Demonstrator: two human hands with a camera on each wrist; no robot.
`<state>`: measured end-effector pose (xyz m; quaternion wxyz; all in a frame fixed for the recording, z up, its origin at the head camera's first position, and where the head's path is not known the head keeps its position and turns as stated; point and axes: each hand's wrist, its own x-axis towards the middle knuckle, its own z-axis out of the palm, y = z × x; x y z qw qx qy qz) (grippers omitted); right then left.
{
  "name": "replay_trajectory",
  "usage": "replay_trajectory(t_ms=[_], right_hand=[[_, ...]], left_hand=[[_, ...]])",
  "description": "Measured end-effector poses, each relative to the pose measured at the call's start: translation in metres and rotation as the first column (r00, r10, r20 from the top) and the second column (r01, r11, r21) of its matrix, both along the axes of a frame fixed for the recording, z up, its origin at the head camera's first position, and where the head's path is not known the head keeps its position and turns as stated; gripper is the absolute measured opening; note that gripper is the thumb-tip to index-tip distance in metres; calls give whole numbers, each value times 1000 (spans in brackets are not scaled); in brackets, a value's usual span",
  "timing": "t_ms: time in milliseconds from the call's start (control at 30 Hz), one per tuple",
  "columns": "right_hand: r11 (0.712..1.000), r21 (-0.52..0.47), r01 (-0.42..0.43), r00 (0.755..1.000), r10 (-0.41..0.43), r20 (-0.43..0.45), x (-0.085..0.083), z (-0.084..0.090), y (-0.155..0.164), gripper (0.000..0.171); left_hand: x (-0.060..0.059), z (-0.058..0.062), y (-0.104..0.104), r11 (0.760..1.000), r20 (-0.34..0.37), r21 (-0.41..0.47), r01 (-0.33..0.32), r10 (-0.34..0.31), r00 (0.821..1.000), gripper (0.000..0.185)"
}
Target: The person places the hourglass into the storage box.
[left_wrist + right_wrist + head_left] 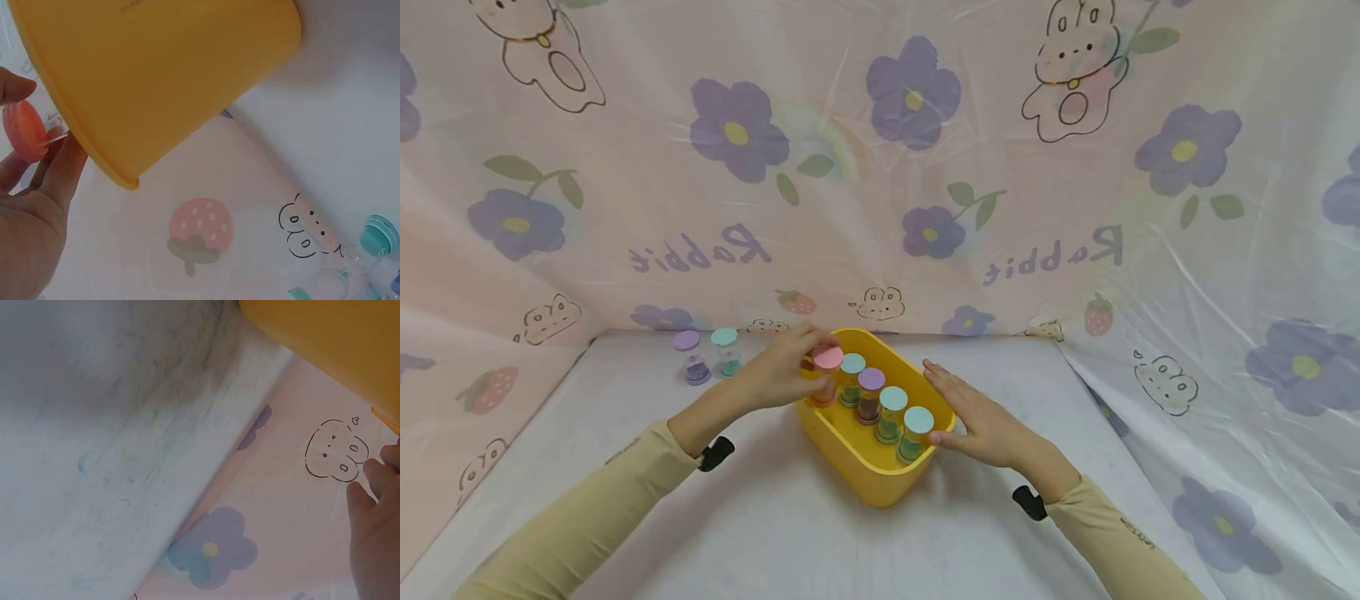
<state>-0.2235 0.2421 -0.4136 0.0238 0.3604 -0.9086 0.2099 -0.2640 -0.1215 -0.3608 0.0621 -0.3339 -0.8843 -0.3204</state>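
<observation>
A yellow tub (pixel 865 475) stands mid-table with a row of small capped hourglass timers in it. My left hand (pixel 786 371) pinches the pink-capped timer (pixel 826 371) at the tub's far left end; its pink cap (pixel 24 131) shows between my fingers in the left wrist view. Beside it stand teal-capped (pixel 852 379), purple-capped (pixel 870 394) and two more teal-capped timers (pixel 917 432). My right hand (pixel 973 417) lies flat with straight fingers against the tub's right rim, holding nothing. The tub's wall (pixel 325 344) fills the corner of the right wrist view.
Two more timers stand on the table at the back left, one purple-capped (pixel 691 357) and one teal-capped (pixel 726 350). A pink floral plastic sheet (pixel 880 167) walls in the white table (pixel 775 533) at the back and both sides.
</observation>
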Motion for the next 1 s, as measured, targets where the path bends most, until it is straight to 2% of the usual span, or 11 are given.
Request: replay_trajectory(t_ms=[233, 500, 667, 867, 1000], right_hand=[[1000, -1, -8, 1000, 8, -4, -2, -2, 1, 91], [1000, -6, -2, 1000, 2, 0, -2, -3, 1, 91], [1000, -6, 0, 1000, 0, 2, -2, -2, 1, 91], [1000, -9, 5, 1000, -5, 10, -1, -2, 1, 91], [1000, -7, 5, 1000, -5, 8, -1, -2, 1, 91]], left_hand=[[-7, -4, 1, 994, 86, -108, 15, -6, 996, 52], [-21, -3, 2, 974, 118, -212, 82, -57, 991, 43], [-32, -2, 5, 949, 146, -282, 140, -102, 984, 33], [-37, 1, 12, 925, 226, -346, 160, -83, 971, 28], [-40, 0, 14, 902, 213, -400, 164, -82, 974, 25]])
